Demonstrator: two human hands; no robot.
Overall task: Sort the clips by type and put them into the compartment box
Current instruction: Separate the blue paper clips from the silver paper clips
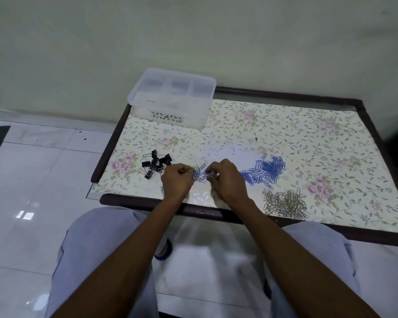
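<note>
A small mixed clump of blue and silver paper clips [200, 174] is being pinched between both hands, left hand [177, 180] and right hand [228, 180], each grip curled on it, low over the tabletop [285, 134]. Black binder clips [155, 165] are piled left, blue clips [264, 172] right, silver clips [285, 203] nearer right. The compartment box [170, 97] is parked at the far left corner.

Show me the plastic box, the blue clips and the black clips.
plastic box [170, 106]: head view, front wall.
blue clips [265, 172]: head view, middle of the pile.
black clips [155, 165]: head view, middle of the group.
</note>
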